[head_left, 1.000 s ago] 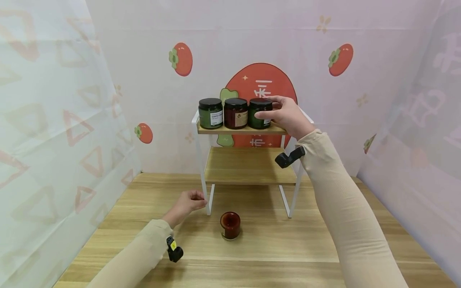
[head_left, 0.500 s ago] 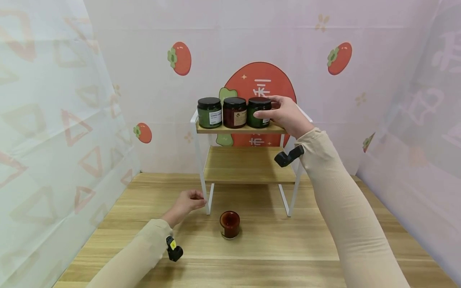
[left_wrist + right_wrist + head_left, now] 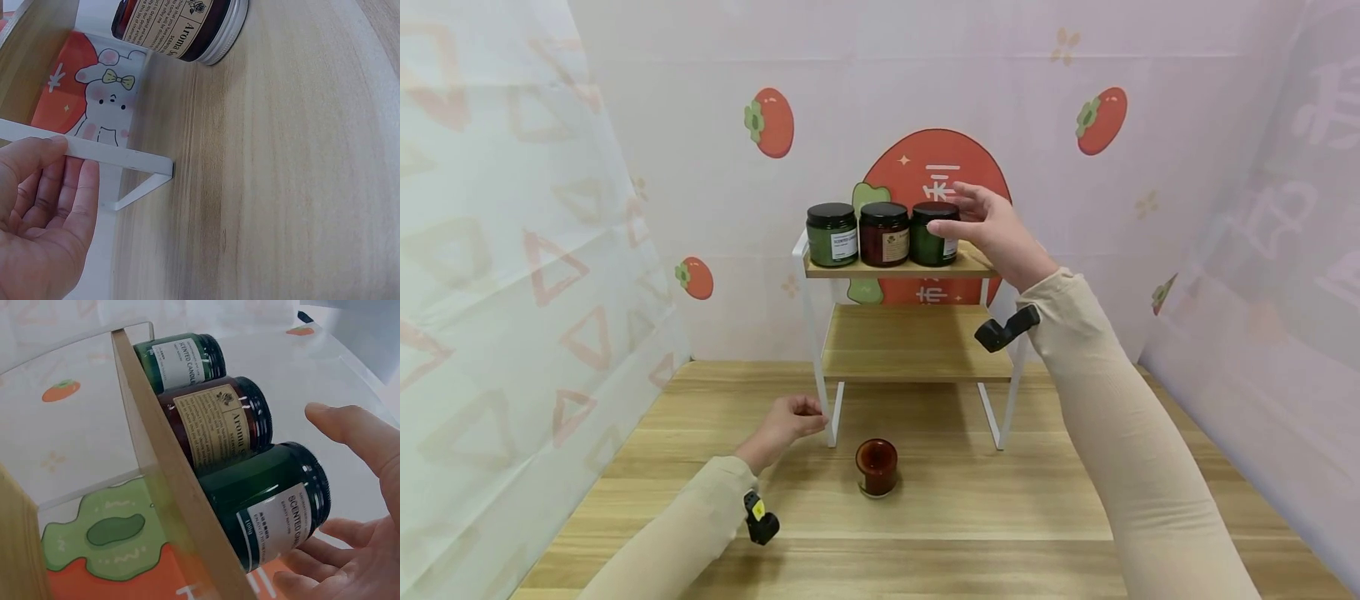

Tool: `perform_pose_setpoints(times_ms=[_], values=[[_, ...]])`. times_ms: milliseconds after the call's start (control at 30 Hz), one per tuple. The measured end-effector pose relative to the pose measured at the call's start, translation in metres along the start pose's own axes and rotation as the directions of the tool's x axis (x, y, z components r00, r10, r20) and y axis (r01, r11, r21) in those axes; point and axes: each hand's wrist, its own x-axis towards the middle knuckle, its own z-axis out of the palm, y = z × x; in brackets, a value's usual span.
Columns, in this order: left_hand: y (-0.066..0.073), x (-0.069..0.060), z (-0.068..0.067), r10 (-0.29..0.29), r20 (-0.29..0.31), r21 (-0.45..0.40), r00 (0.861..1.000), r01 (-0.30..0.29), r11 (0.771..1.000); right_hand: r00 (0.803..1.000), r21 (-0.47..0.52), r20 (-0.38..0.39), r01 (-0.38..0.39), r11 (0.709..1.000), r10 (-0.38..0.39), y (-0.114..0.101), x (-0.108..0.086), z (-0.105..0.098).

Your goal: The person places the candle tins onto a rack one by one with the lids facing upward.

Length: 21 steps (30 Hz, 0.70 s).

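- Pale cloth sheets (image 3: 895, 75) with printed red fruits stand behind and beside a wooden table (image 3: 1015, 533), and on it is a two-level shelf (image 3: 917, 337).
- On the top board three lidded jars stand upright in one row: the left green jar (image 3: 826, 247), the middle brown jar (image 3: 872, 247) and the right green jar (image 3: 929, 247).
- Around this right green jar is the right hand (image 3: 1000, 237); its thumb and fingers are spread apart, and the thumb is away from the glass. Whether any fingertip touches, I cannot tell.
- With thumb and fingers, the left hand (image 3: 786, 427) holds the white leg (image 3: 119, 154) of the shelf.
- Just before the shelf, a lone brown jar (image 3: 880, 477) is on the table, apparently upside down, with its silver lid (image 3: 229, 37) below.
- I judge that the step in hand is letting go of the right green jar.
- Next move calls, I think, for taking the right hand straight back, so that no jar is pushed; turning the lone brown jar upright would need a firm grip.
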Motion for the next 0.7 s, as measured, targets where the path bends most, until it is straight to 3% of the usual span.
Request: perform_pose_setpoints(times_ms=[400, 700], values=[[0.000, 0.000, 0.000, 0.000, -0.003, 0.001, 1.000, 0.000, 1.000, 0.987, 0.199, -0.048, 0.160, 0.967, -0.154, -0.017, -0.027, -0.004], [-0.002, 0.000, -0.002, 0.017, 0.017, 0.007, 1.000, -0.017, 1.000, 0.957, 0.208, -0.025, 0.288, 0.935, -0.289, -0.022, -0.060, 0.007]])
